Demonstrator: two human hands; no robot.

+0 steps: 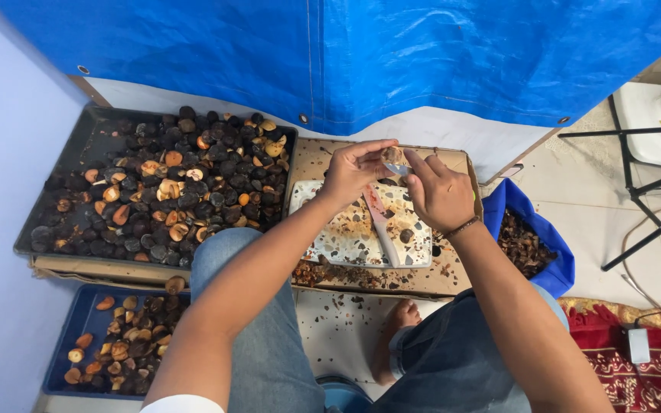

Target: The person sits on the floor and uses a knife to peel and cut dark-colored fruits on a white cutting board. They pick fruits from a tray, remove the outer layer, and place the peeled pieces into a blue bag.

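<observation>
Gripping one nut (394,157) above the speckled slab (361,222), my fingers (361,153) risked a slip; shell bits could scatter.

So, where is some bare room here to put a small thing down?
Free: the floor tiles between the knees, below the cardboard, and the dark tray's top-left corner. Crowded: the speckled slab with the knife, and the blue bin of nuts.

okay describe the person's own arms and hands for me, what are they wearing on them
Both forearms are bare. The left hand wears nothing visible, no ring or glove. The right hand has a thin dark band around the wrist. A bit of white sleeve shows at the upper left arm.
</observation>
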